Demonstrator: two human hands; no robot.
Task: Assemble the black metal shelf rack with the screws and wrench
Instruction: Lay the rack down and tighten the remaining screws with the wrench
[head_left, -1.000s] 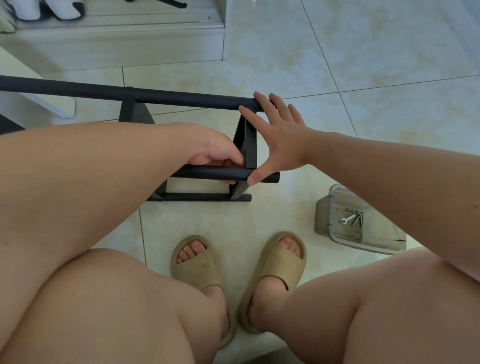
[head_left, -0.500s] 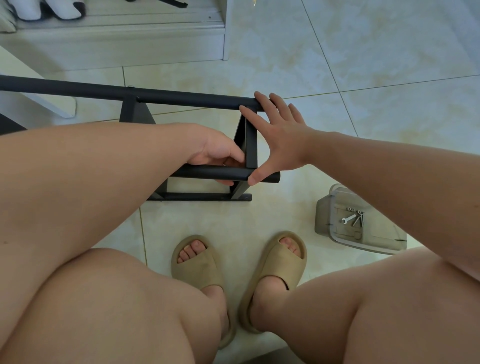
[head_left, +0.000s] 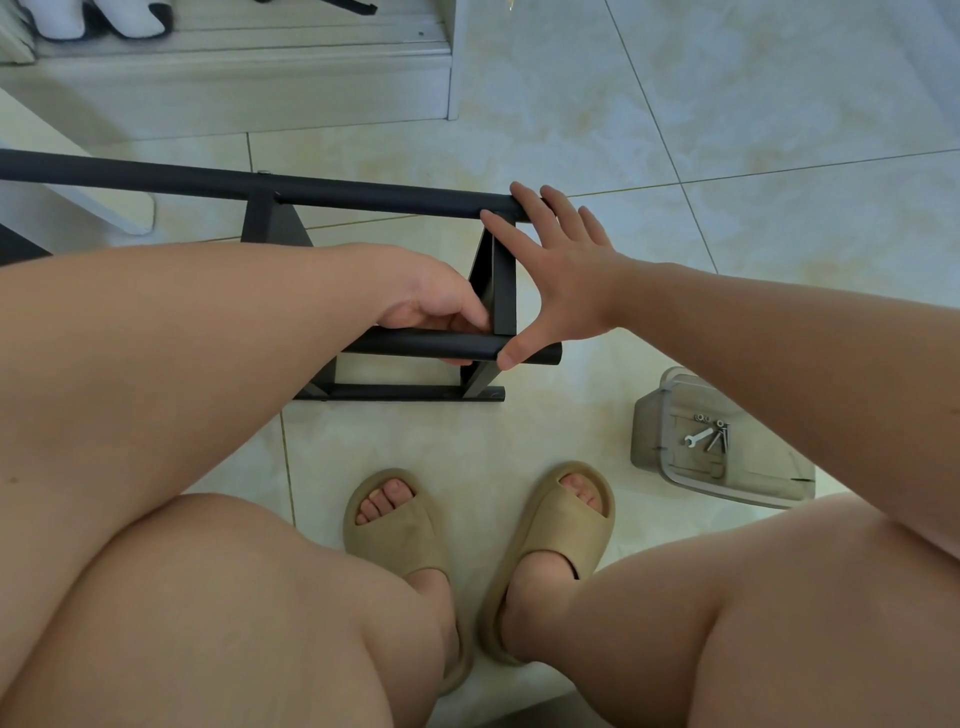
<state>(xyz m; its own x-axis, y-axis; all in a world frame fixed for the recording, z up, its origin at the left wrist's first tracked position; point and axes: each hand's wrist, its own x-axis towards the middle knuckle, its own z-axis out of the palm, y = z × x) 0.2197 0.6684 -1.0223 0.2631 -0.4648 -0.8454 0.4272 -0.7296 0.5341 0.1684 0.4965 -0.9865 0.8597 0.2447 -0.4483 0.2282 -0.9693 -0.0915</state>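
Gripping the black metal shelf rack (head_left: 363, 193) with curled left hand (head_left: 431, 306), bracing its end with outspread right hand (head_left: 566, 280).

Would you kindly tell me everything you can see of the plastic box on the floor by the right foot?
The plastic box is a translucent grey, rectangular tub with rounded corners and a lighter rim, open on top. It stands on the pale tiled floor, right of the right slipper. Its right end is hidden behind the person's right forearm and leg. On its bottom lie a small silver wrench and a few screws. From outside, only the floor appears to touch it.
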